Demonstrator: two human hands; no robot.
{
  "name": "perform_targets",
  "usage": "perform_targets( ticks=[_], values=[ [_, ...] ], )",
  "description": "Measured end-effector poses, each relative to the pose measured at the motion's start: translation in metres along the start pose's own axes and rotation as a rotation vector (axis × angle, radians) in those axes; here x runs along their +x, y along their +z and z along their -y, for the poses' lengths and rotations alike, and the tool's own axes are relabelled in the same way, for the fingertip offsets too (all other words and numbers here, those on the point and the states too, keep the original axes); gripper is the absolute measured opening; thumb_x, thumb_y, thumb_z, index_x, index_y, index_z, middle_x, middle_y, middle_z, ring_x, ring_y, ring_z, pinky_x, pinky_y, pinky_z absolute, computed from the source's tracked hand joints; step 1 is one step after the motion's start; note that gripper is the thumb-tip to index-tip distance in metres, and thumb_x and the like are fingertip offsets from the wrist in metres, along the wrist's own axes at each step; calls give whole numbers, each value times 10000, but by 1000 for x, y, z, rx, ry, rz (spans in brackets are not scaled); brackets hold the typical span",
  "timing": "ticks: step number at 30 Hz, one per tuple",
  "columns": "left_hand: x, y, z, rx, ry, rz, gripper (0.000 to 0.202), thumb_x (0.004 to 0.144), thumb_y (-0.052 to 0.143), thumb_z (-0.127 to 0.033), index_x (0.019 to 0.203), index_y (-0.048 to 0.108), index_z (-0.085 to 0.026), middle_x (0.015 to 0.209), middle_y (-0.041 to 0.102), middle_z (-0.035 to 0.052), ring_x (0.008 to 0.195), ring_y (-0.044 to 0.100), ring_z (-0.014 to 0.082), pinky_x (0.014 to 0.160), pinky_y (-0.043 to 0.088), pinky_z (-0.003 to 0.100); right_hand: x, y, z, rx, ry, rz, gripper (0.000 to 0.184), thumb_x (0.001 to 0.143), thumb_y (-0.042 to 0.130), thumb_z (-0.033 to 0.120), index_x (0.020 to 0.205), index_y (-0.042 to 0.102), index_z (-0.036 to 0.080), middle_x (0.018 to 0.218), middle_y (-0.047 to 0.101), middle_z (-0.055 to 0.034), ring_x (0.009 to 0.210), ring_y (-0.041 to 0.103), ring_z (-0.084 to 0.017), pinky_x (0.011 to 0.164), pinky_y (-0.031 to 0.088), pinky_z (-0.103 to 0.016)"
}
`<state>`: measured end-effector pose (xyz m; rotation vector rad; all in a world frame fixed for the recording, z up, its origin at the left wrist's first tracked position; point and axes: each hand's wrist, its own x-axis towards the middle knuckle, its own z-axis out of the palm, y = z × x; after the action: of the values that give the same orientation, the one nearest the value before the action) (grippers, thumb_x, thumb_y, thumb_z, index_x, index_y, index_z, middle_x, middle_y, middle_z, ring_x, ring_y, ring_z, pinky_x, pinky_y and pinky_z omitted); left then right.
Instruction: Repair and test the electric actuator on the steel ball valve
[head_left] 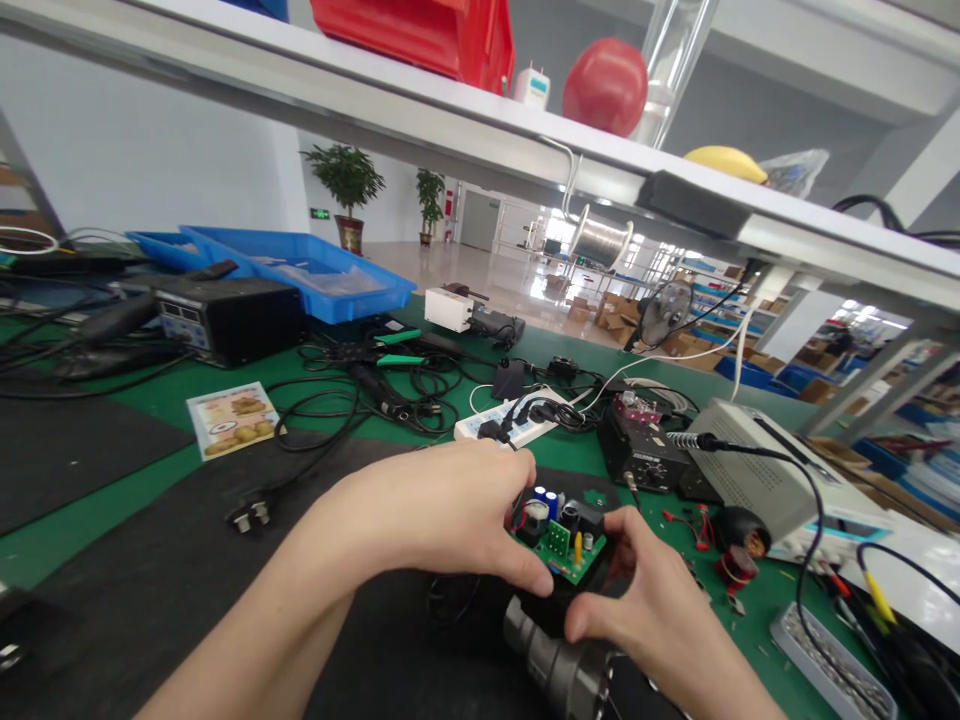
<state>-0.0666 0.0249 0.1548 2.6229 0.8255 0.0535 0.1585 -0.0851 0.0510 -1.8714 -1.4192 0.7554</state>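
A small green circuit board (564,545) with blue and black capacitors sits on top of a black housing, close in front of me. My left hand (442,510) curls over the board's left side, thumb pressed at its near corner. My right hand (649,600) grips the housing from the right, thumb and fingers wrapped around its near edge. A grey metal cylinder (555,665) juts out just below the housing.
A black mat (150,590) covers the green bench (315,375). Behind lie tangled cables (375,395), a white power strip (510,420), a black control box (645,460), a grey instrument (757,470), blue trays (300,265), and a shelf (450,110) overhead.
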Motion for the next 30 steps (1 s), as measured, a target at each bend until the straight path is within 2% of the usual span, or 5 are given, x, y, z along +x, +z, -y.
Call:
perform_targets(
  ticks=[8,13,19,25,30],
  values=[
    [7,6,-2,-18,-20,31,948,482,715,-935,1116,570,-244,937,715,68,780,679,311,580,446,318,1,5,7,16,23,-59,589,582,921,540,947,576,233,631,554,58,600,467,-154,528,309,-272],
    [8,7,-3,-6,-69,56,824,560,758,-802,1130,561,-241,873,704,44,709,662,277,526,415,304,1,-2,-3,79,-6,25,587,677,855,645,981,580,225,715,635,14,640,562,-172,560,405,-279],
    [12,6,16,-177,-21,134,1107,553,865,-674,1457,371,-270,1120,697,41,890,697,256,729,508,289,4,-19,-3,281,-9,232,592,747,852,580,1133,602,208,959,649,-28,868,648,-195,769,539,-317],
    [15,6,20,-233,11,160,1000,581,886,-622,1390,425,-259,1130,683,45,941,688,256,797,523,295,8,-21,-9,273,-93,289,779,764,883,463,1415,495,284,1354,611,-69,1279,577,-258,1079,489,-399],
    [11,2,11,-200,62,209,1106,497,928,-622,1398,387,-277,1094,693,25,911,706,274,794,529,309,3,-24,-3,245,-151,403,1017,687,944,419,1534,385,346,1514,529,-52,1417,489,-272,1188,414,-405]
  ],
)
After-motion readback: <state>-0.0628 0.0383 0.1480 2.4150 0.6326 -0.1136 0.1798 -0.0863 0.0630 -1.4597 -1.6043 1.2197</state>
